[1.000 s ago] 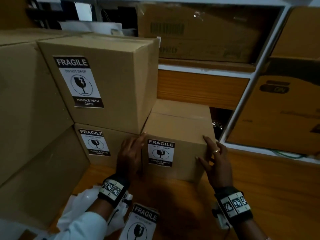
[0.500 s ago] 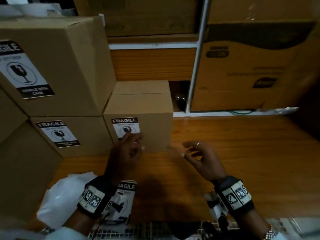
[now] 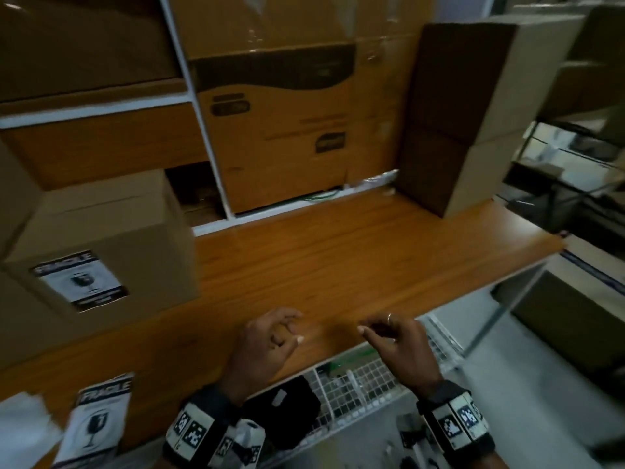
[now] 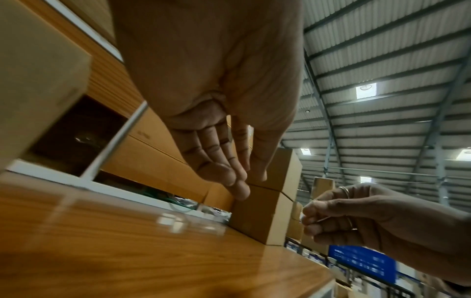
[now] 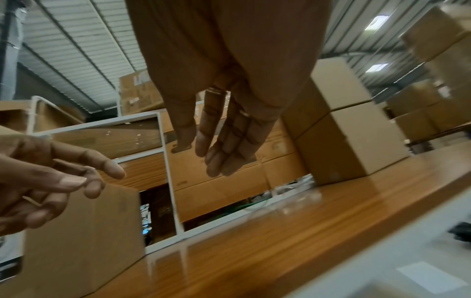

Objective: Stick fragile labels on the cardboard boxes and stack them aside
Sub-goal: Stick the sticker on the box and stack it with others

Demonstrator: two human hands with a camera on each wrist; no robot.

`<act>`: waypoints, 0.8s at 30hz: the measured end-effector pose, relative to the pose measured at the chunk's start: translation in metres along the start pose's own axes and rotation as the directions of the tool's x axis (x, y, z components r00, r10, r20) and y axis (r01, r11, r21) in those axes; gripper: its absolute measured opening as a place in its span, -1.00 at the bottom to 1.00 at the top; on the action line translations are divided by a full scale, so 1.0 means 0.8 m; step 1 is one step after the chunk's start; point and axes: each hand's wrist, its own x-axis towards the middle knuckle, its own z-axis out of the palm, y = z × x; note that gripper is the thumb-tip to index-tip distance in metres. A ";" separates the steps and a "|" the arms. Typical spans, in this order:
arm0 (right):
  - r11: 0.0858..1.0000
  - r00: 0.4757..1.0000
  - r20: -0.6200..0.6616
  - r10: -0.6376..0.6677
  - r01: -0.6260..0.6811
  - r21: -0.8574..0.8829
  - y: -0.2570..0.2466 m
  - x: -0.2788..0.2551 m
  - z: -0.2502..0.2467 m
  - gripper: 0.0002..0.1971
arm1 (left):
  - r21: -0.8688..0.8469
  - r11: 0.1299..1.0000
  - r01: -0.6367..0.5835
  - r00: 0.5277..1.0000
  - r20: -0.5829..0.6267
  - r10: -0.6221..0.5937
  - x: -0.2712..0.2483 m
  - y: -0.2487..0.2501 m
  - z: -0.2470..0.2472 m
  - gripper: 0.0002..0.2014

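A small cardboard box (image 3: pixel 101 231) with a fragile label (image 3: pixel 81 280) on its front stands at the left of the wooden table (image 3: pixel 338 265). Two plain cardboard boxes (image 3: pixel 473 130) are stacked at the table's back right. My left hand (image 3: pixel 270 336) and right hand (image 3: pixel 389 333) hover side by side over the table's front edge, fingers loosely curled and empty, well clear of every box. The left wrist view shows the left hand (image 4: pixel 229 171) with fingers nearly straight. In the right wrist view the right hand (image 5: pixel 224 145) is equally empty. A sheet of fragile labels (image 3: pixel 98 421) lies at the front left.
A white shelf frame (image 3: pixel 203 130) with large printed cartons (image 3: pixel 287 130) backs the table. White plastic (image 3: pixel 20 431) lies at the front left corner. A wire basket (image 3: pixel 355 390) with small items sits below the front edge. More boxes stand on the floor at right.
Both hands let go of the labelled box and drew back to the table's front edge. The head view swung right, bringing the plain two-box stack into sight.
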 end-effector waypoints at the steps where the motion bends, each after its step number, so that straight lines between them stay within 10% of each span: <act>1: 1.000 0.999 -0.046 0.017 -0.017 -0.009 0.006 -0.006 -0.018 -0.94 | -0.009 1.000 -0.017 1.000 0.024 0.018 0.006 0.010 0.017 -0.67; 9: 0.996 0.963 -0.258 0.075 -0.086 -0.033 0.036 0.015 -0.117 -0.85 | -0.091 0.994 -0.063 0.988 0.134 0.075 0.093 0.086 0.106 -0.66; 24: 0.933 0.963 -0.250 -0.102 0.005 -0.359 0.084 0.245 -0.335 -0.43 | -0.124 0.967 -0.222 0.973 0.034 0.228 0.369 0.191 0.204 -0.57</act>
